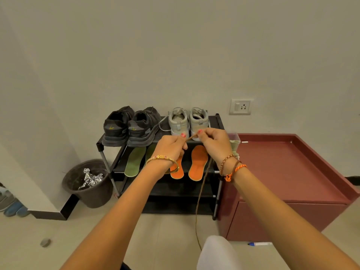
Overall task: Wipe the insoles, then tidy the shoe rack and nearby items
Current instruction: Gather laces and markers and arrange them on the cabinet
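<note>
Both hands are raised in front of the shoe rack (pixel 217 121), pinching a thin brown cord (pixel 202 191) between them. The left hand (pixel 170 147) has its fingers curled, thumb and forefinger nipping the cord's upper end; the right hand (pixel 213 142), at 3 o'clock from it, pinches the same short stretch, fingers bent. From the right hand the cord hangs down toward 6 o'clock and is lost behind a pale knee (pixel 215 252); its lower end cannot be seen.

Behind the hands, two orange insoles (pixel 197 162) lean on the rack's middle shelf; the left one is largely hidden by the left wrist. At 9 o'clock from them stand two green insoles (pixel 135 162), the second mostly covered by the left hand. On the top shelf sit black shoes (pixel 129 126) at 10 o'clock and grey shoes (pixel 188 120) at 12 o'clock, heels facing the camera.

A dark bin (pixel 87 184) holding crumpled foil stands on the floor at 8 o'clock of the rack. A red cabinet (pixel 288 172) touches the rack at 3 o'clock; a clear container (pixel 233 137) on its near corner is half hidden by the right hand. A wall socket (pixel 240 106) sits at 1 o'clock. A pen (pixel 260 244) lies on the floor at 5 o'clock, and blue shoes (pixel 13 209) are cut off at the left edge.
</note>
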